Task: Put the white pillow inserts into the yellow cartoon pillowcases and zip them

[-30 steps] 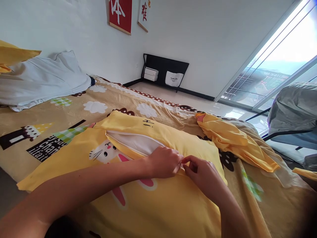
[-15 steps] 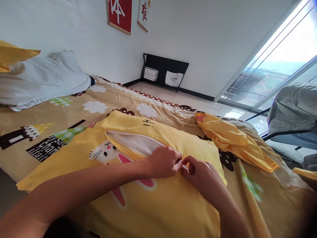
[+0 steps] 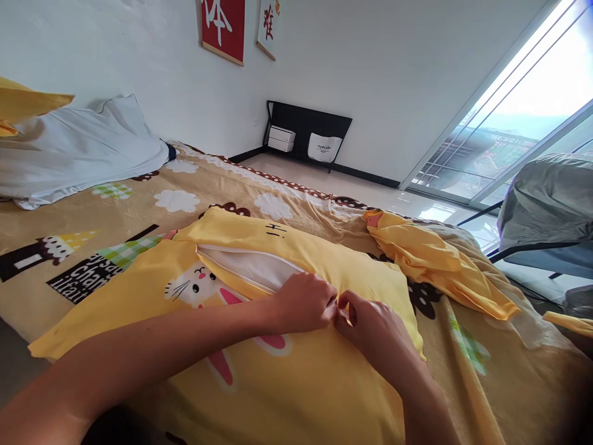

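A yellow pillowcase printed with a white rabbit lies on the bed, filled out by a white pillow that shows through its gaping zipper slit. The slit runs from the upper left down to my hands. My left hand is closed in a fist on the pillowcase at the right end of the gap. Close beside it, my right hand pinches the zipper edge between thumb and index finger. The zipper pull itself is hidden by the fingers.
A patterned tan blanket covers the bed. Yellow cloth lies crumpled right of the pillowcase, and a white pillow or cloth sits at the left wall. A chair with grey fabric stands at the right.
Both hands keep their grip at the same spot on the zipper edge. My right hand has shifted very slightly left; the view has moved a little too.
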Motion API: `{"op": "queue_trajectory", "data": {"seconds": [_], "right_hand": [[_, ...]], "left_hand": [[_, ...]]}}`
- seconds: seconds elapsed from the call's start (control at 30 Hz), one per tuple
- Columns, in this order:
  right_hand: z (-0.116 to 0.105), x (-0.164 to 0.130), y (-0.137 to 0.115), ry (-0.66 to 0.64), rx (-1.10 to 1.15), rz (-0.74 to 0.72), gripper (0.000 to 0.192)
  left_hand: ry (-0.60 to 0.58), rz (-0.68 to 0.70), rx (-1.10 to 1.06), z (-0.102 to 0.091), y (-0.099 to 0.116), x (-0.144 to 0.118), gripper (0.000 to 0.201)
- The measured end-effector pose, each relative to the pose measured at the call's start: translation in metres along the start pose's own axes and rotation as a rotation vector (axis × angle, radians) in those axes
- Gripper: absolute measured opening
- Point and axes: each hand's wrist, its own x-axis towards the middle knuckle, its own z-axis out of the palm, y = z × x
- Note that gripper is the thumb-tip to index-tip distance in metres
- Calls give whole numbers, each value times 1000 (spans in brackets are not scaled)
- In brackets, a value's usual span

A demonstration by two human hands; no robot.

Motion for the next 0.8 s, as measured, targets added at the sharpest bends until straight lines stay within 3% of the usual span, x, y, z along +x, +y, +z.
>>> {"op": "queue_trajectory", "data": {"seconds": [0.47,0.8], "right_hand": [[-3,-3,-3,16,20,0,15],[0,-3,-4,49,57,-20,16]], "left_hand": [[30,-32,29,-13,-1,-9,24],[95,-52,-13,-14,-14,-18,27]]}}
